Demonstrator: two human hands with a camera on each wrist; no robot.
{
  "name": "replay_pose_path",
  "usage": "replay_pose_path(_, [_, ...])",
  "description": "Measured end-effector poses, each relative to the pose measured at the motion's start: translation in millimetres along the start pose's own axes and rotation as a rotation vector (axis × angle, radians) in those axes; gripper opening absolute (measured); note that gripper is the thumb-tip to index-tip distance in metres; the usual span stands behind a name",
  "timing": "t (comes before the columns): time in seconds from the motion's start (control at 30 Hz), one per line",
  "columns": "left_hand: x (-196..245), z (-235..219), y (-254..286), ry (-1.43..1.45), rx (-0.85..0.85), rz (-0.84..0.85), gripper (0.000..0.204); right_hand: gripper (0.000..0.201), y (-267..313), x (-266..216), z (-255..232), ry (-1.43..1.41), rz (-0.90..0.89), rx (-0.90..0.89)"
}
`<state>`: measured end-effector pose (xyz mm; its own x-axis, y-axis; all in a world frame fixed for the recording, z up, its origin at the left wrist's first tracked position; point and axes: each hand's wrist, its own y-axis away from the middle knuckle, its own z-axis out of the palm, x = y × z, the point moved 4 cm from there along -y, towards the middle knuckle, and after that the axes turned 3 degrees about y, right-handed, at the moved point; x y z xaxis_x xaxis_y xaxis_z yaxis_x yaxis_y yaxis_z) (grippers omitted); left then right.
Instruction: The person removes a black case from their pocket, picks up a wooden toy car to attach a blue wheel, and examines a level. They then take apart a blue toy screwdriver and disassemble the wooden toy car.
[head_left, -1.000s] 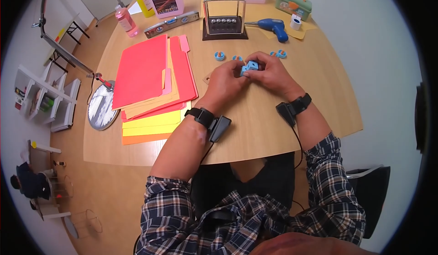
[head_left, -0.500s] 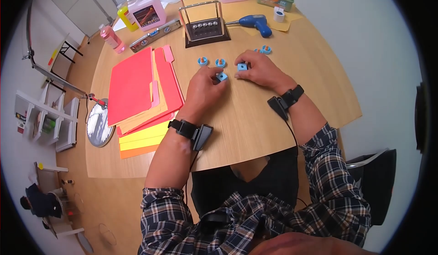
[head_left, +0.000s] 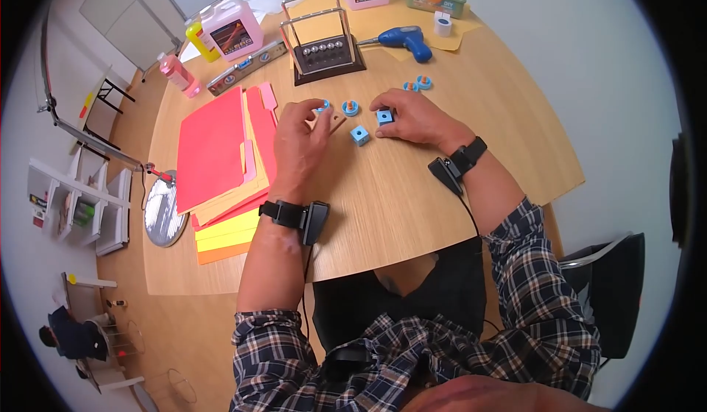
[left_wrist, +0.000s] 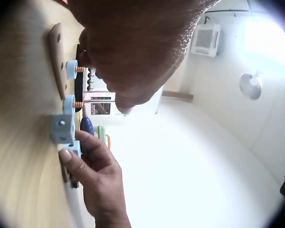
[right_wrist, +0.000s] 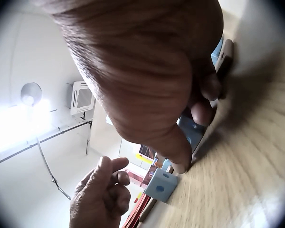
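Observation:
My right hand (head_left: 421,120) pinches a light blue cube (head_left: 384,117) with a round hole in its top, thumb on the near side, low over the table. A second blue cube (head_left: 359,135) with a hole stands on the table just left of it. My left hand (head_left: 300,143) has its fingertips close to a blue round piece (head_left: 325,106) with an orange screw, and it appears loosely curled in the right wrist view. Another blue round piece (head_left: 350,108) stands between the hands. Beside the left hand lies a brown strip with holes (left_wrist: 58,59).
Stacked red and yellow folders (head_left: 213,150) lie left of my left hand. A Newton's cradle (head_left: 328,51) stands behind, with a blue drill (head_left: 405,40) to its right. Two more blue round pieces (head_left: 423,82) sit beyond my right hand. A spirit level (head_left: 247,67) lies near the bottles.
My hands were together at the cubes and have parted. The left hand has let one cube go on the table and moved left toward a round piece. The right hand keeps its cube.

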<state>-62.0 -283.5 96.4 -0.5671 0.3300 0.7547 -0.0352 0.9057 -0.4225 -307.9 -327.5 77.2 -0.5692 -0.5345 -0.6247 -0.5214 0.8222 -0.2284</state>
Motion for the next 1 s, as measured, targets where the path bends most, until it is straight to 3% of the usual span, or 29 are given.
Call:
replay_pose_path(0.03, [-1,-7,-1,-0.106,0.086,0.078,0.024,0.049,0,-1,0,-0.001,-0.001,0.002])
replay_pose_path(0.1, [4,-13,0,-0.262,0.062,0.104,0.028,0.05,-2,2,2,0.0,-0.018,0.007])
replay_pose_path(0.27, [7,-1,9,-0.433,-0.113,0.076,0.034,0.05,-4,7,2,-0.057,0.034,-0.018])
replay_pose_path(0.47, [4,3,7,-0.411,-0.217,0.056,0.026,0.05,-3,4,1,-0.058,0.06,-0.025])
replay_pose_path(0.77, [3,3,7,-0.489,-0.176,0.141,0.019,0.048,-3,6,1,-0.05,0.036,-0.025])
replay_pose_path(1.0, [4,4,7,-0.448,-0.209,0.115,0.021,0.049,-4,3,0,-0.037,0.051,-0.039])
